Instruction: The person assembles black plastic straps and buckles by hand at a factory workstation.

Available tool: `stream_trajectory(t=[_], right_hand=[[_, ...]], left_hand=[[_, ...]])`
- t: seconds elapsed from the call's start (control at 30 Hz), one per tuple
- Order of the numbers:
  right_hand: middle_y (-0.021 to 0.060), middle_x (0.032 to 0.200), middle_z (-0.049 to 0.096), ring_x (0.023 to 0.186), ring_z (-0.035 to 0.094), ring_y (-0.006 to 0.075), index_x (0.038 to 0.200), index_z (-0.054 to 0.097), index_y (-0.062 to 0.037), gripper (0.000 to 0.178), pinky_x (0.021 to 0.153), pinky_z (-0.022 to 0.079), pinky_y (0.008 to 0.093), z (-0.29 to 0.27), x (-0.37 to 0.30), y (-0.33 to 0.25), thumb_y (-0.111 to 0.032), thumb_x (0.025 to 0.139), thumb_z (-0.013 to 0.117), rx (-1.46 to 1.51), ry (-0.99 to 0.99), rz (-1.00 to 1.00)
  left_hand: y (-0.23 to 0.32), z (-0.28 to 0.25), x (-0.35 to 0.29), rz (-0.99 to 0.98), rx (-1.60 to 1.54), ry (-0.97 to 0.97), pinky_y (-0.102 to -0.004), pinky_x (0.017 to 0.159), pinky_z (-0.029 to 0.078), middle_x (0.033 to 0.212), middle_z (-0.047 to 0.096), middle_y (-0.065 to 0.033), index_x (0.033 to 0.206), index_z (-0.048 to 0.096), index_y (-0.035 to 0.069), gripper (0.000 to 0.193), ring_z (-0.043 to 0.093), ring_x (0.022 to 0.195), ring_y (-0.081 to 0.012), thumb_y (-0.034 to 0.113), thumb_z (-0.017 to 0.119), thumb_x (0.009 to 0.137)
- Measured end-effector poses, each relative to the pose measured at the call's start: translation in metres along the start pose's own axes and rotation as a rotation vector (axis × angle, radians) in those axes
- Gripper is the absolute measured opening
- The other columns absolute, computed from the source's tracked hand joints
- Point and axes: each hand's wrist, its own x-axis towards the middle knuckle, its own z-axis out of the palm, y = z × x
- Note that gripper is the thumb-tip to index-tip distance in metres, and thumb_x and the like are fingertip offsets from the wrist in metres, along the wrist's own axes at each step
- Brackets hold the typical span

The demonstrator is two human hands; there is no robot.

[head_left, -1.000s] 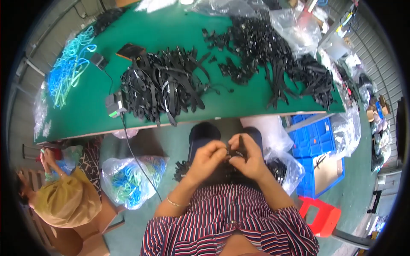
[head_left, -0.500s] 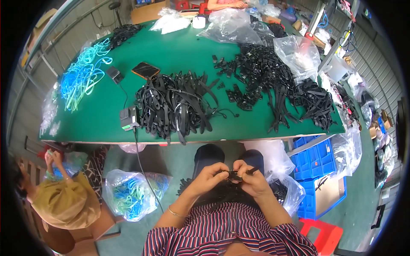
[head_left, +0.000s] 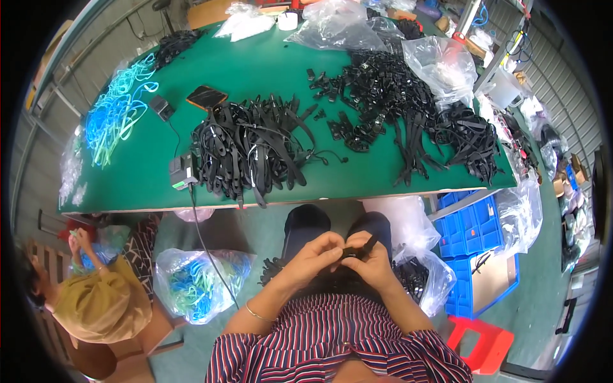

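Forward from the left hand (head_left: 314, 258) and right hand (head_left: 372, 262), clearance exists over the bare flat green tabletop (head_left: 367, 173), between the bundled black fabric straps (head_left: 246, 150) and the heaped black plastic buckles (head_left: 389, 83). Leftward below table level, the thin black hanging cable (head_left: 209, 250) obstructs passage. Crumpled clear plastic bags (head_left: 338, 29) bound the open area behind the straps.

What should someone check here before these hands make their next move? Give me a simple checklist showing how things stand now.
1. Black piece held: ok, the right hand has it.
2. Left hand gripping it too: cannot tell; its fingertips are close, but contact is unclear.
3. Cable clear of both hands: ok, it hangs to their left.
4. Black straps separate from the blue cords: ok, the piles lie apart on the table.
5. Phone clear of the straps: cannot tell; it lies at the pile's far edge.
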Motion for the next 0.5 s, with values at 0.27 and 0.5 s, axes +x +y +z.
stream_trajectory(t=[0.27, 0.5], right_hand=[[0.0074, 0.089, 0.052, 0.082, 0.053, 0.0168, 0.087, 0.056, 0.0, 0.019, 0.07, 0.043, 0.0257, 0.002, 0.0, -0.015, -0.006, 0.073, 0.068, 0.033, -0.044, -0.048], [0.01, 0.085, 0.053, 0.077, 0.053, 0.0204, 0.087, 0.057, -0.0008, 0.027, 0.067, 0.043, 0.0282, 0.01, 0.011, -0.02, -0.01, 0.067, 0.073, -0.3, -0.035, -0.15]], left_hand=[[-0.005, 0.006, -0.007, -0.029, -0.386, -0.049, -0.0198, 0.055, 0.036, 0.076, 0.05, -0.0032, 0.08, 0.048, 0.006, 0.012, 0.045, 0.062, -0.0097, 0.015, 0.055, 0.084], [-0.005, -0.002, -0.014, 0.015, -0.058, 0.146, -0.0183, 0.055, 0.036, 0.074, 0.051, 0.0001, 0.08, 0.049, 0.006, 0.012, 0.046, 0.061, -0.0058, 0.013, 0.058, 0.084]])
